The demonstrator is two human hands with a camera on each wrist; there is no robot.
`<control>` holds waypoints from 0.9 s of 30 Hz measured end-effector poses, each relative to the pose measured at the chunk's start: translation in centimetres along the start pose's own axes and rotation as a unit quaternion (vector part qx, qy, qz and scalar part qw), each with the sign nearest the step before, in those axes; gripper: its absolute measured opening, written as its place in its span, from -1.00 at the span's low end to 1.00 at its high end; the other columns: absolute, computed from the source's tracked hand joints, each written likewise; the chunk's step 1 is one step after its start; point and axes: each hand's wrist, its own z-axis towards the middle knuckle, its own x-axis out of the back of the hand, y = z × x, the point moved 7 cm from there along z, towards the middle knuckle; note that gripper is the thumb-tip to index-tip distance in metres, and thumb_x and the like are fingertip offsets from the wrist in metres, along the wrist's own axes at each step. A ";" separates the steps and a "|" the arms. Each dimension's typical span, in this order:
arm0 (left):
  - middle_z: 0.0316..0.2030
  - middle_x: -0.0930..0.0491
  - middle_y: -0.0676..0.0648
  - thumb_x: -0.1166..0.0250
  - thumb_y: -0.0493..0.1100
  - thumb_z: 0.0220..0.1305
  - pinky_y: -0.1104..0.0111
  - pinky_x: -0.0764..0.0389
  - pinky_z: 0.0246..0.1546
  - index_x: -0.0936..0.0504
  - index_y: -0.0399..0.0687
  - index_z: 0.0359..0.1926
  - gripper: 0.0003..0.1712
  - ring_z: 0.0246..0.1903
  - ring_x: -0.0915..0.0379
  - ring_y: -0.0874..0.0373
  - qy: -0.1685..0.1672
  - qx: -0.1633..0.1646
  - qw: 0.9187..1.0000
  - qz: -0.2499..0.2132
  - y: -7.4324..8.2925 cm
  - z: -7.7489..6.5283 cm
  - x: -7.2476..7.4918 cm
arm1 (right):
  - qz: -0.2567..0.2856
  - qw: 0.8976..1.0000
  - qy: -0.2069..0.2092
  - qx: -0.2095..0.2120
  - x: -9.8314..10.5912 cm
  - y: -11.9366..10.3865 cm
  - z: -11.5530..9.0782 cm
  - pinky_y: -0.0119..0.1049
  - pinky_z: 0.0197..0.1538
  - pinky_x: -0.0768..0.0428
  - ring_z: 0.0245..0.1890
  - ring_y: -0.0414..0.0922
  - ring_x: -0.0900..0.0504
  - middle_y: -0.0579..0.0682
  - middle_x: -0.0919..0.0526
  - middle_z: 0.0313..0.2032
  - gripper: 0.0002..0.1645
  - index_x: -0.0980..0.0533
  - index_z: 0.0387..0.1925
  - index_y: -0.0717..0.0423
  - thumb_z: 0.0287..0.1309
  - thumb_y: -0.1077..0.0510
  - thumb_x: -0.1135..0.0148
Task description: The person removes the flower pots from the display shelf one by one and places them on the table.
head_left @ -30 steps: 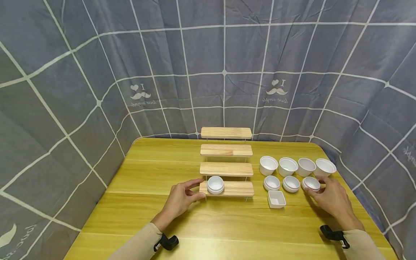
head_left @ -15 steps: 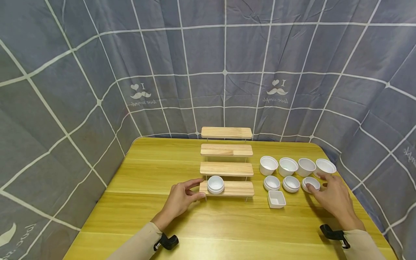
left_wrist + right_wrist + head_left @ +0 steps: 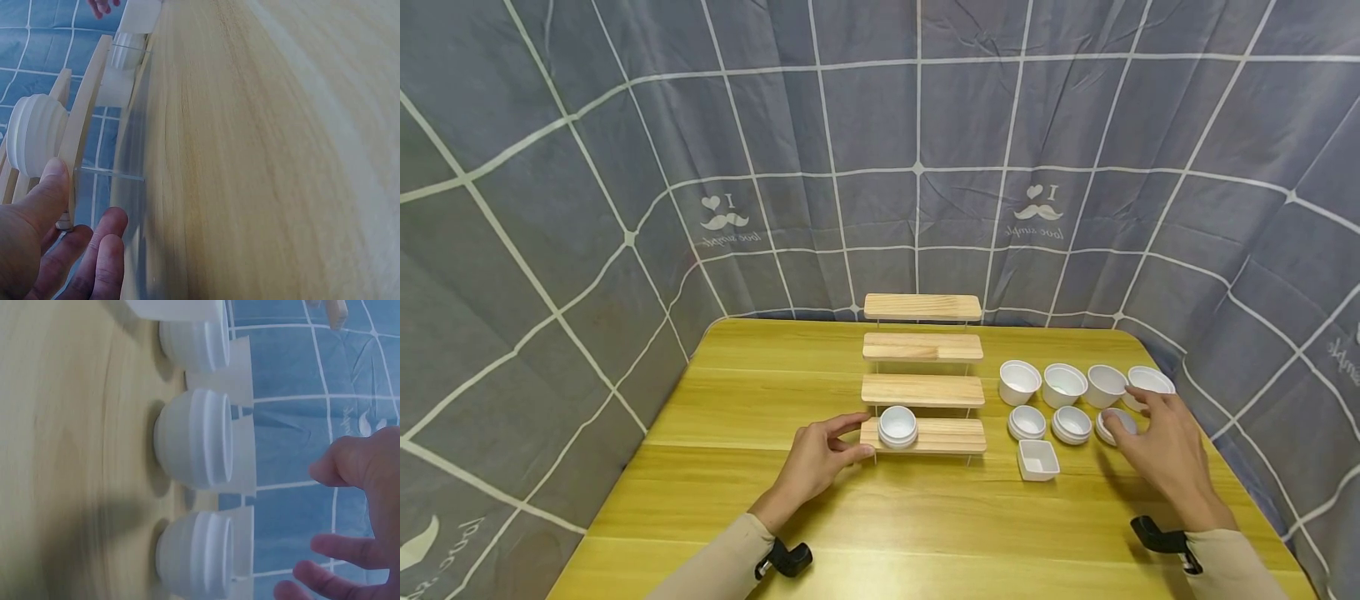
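Observation:
At the left end of the lowest board of a tiered wooden display stand [image 3: 951, 435], my left hand [image 3: 816, 458] pinches the board. In the left wrist view the thumb is on top and fingers are below the board [image 3: 87, 106]. A round white ramekin [image 3: 897, 426] stands on that board beside the thumb. My right hand [image 3: 1165, 450] hovers with loosely spread fingers over the rightmost small round ramekin [image 3: 1127, 418], partly hiding it. In the right wrist view, the hand's fingers [image 3: 353, 550] are apart from the small ramekins [image 3: 190, 437] and hold nothing.
Two more small ramekins [image 3: 1027, 422] stand left of the right hand, with a square white dish [image 3: 1038, 461] in front. Behind them runs a row of several larger white cups [image 3: 1019, 382]. A grey checked curtain [image 3: 917, 208] surrounds the wooden table [image 3: 925, 533].
My right hand has let go of the rightmost small ramekin, opened its fingers and shifted slightly up and left above it. The left hand and the stand stay where they were.

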 end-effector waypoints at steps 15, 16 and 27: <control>0.34 -0.84 -0.26 -0.72 -0.10 0.41 0.44 -0.71 -0.41 -0.84 0.12 0.44 -0.39 -0.20 -0.95 0.16 -0.004 -0.001 1.000 0.007 -0.4 0.1 -0.4 | 0.001 1.000 0.005 0.008 0.0 -3.1 -0.6 0.44 -0.12 -0.60 0.08 0.57 -0.67 0.53 -0.56 0.34 -0.23 -0.60 0.54 0.25 0.51 -0.09 -0.52; 0.34 -0.84 -0.26 -0.72 -0.10 0.41 0.44 -0.71 -0.41 -0.84 0.12 0.44 -0.39 -0.20 -0.96 0.15 -0.004 -0.001 1.000 0.007 -0.4 0.1 -0.3 | 0.002 1.000 0.004 0.009 0.0 -3.4 -0.6 0.45 -0.12 -0.61 0.08 0.58 -0.67 0.53 -0.56 0.35 -0.23 -0.60 0.54 0.24 0.51 -0.09 -0.53; 0.33 -0.85 -0.27 -0.71 -0.10 0.41 0.44 -0.68 -0.44 -0.83 0.05 0.44 -0.39 -0.21 -0.96 0.10 0.003 -0.008 1.000 0.007 -0.2 -0.1 -0.1 | 0.012 0.999 0.014 0.052 -0.9 -6.6 -0.9 0.48 -0.07 -0.62 0.04 0.54 -0.70 0.46 -0.61 0.34 -0.25 -0.63 0.51 0.18 0.43 -0.02 -0.61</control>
